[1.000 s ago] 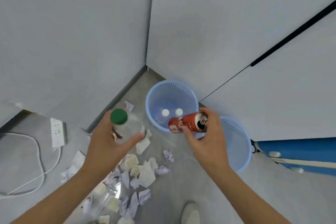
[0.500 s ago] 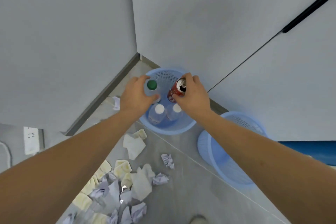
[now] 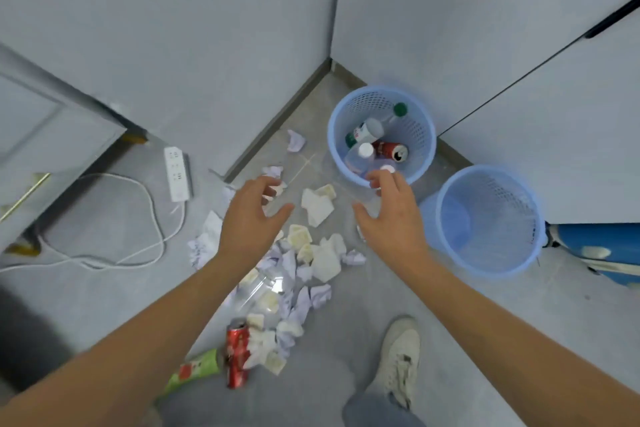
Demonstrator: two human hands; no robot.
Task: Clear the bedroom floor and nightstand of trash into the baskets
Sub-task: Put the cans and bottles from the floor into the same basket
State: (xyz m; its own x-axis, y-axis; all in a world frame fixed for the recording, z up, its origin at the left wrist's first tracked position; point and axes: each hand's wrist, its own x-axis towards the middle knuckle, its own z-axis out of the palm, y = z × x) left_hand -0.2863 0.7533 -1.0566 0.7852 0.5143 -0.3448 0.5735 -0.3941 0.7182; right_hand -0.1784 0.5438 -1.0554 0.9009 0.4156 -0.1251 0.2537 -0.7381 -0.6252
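Two blue mesh baskets stand by the wall corner. The far basket (image 3: 420,121) holds clear plastic bottles, one with a green cap (image 3: 400,109), and a red soda can (image 3: 391,151). The near basket (image 3: 485,267) shows nothing inside. My left hand (image 3: 247,218) and my right hand (image 3: 391,215) hover empty with spread fingers above a pile of crumpled paper and tissues (image 3: 304,260) on the floor. A second red can (image 3: 237,352) and a green tube (image 3: 194,369) lie at the pile's near end, beside a clear plastic bottle (image 3: 258,291).
A white power strip (image 3: 176,168) with its cable (image 3: 138,218) lies on the floor to the left, beside a grey cabinet (image 3: 41,135). A blue object (image 3: 599,250) sits right of the near basket. My white shoe (image 3: 398,360) is at the bottom.
Both hands let go of the green-capped bottle and the red can into the far basket, then pulled back toward me. They now hover empty over the paper pile.
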